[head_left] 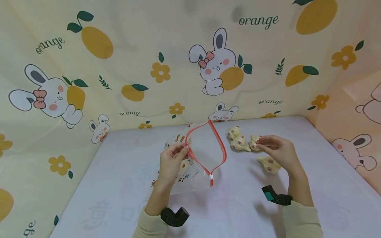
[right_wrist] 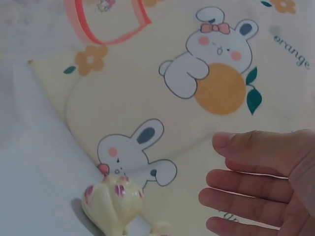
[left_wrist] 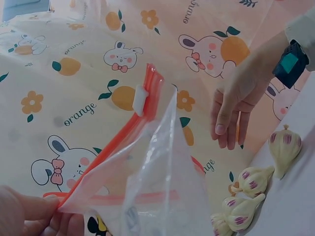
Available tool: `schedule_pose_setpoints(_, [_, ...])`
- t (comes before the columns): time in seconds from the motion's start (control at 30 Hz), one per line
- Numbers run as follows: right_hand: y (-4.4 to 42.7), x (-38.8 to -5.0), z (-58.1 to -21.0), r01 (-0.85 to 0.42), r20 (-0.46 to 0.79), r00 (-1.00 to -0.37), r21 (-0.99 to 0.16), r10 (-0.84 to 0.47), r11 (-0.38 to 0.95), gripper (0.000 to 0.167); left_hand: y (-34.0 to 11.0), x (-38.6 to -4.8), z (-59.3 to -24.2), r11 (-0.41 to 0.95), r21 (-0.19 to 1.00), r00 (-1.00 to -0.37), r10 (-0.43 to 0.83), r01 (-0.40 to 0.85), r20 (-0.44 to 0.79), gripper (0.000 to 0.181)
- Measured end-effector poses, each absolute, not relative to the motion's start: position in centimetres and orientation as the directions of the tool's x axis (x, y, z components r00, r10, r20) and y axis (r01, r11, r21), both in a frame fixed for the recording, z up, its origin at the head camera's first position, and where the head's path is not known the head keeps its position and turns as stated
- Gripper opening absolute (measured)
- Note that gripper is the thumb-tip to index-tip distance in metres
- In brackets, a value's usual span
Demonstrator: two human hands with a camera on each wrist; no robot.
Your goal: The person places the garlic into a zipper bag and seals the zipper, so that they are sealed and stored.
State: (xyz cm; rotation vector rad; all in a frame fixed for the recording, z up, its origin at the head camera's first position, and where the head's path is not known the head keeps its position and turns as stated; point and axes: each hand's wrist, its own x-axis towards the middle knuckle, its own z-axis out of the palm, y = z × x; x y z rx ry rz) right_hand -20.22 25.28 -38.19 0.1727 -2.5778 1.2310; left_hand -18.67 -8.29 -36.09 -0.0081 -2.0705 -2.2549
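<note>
My left hand [head_left: 171, 162] pinches the red zip edge of a clear, printed slider bag [head_left: 221, 145] between thumb and fingers. The bag's mouth gapes wide, and its white slider [left_wrist: 141, 101] sits at one end of the zip. Over to the right, my right hand [head_left: 281, 153] hovers near several garlic bulbs, cream with purple patches. Its fingers are extended and hold nothing, as the right wrist view shows. One garlic bulb [head_left: 269, 164] lies below that hand, another garlic bulb [head_left: 255, 142] just beyond its fingertips. Two more bulbs [head_left: 239, 142] lie together further left.
A white-covered table [head_left: 119, 185] carries everything. Behind it and at the sides hangs a cream sheet [head_left: 166, 29] printed with rabbits and oranges. Each wrist wears a black camera mount [head_left: 175, 217].
</note>
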Motion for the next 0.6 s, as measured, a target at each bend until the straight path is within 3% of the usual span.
schedule_pose_setpoints(0.6, [28.0, -20.0, -39.1, -0.069, 0.117, -0.993, -0.719, 0.022, 0.692, 0.05, -8.3, -18.5, -36.2, -0.088, 0.992, -0.995, -0.05, 0.092, 0.088, 0.024])
